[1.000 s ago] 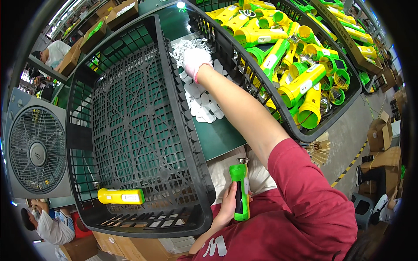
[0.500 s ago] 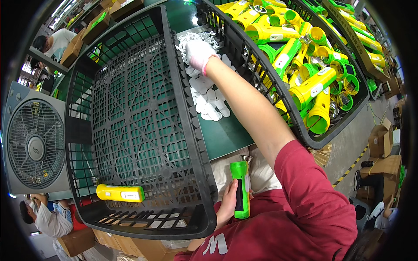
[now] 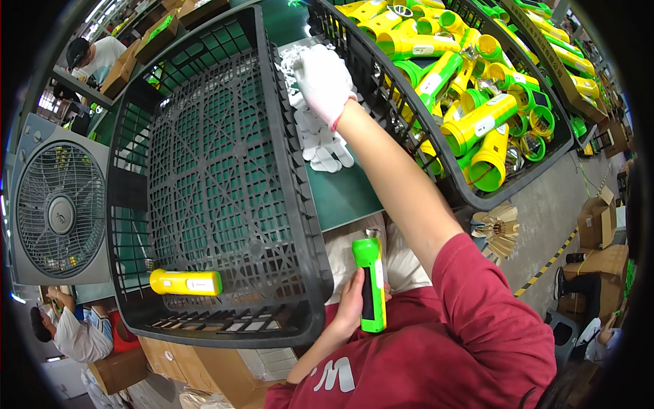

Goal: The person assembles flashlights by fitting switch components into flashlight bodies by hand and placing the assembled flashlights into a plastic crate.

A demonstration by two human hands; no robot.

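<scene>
My left hand is bare and wrapped round a green flashlight with a dark panel on its side, held upright in front of my lap. A shiny metal piece shows at its top end. My right hand, in a white glove, reaches over a heap of small white plastic parts. Its fingers bend down into the heap, and their tips are hidden. Flat, rounded white pieces lie on the green table below that wrist. A yellow flashlight lies alone in the black crate at left.
A second black crate, full of yellow and green flashlight bodies, stands right of my right forearm. A grey box fan is at far left. Cardboard boxes stand on the floor. Other people sit at left.
My right hand has shifted slightly right and its back has turned more into view, still at the white parts. The green flashlight in my left hand sits slightly higher and further left.
</scene>
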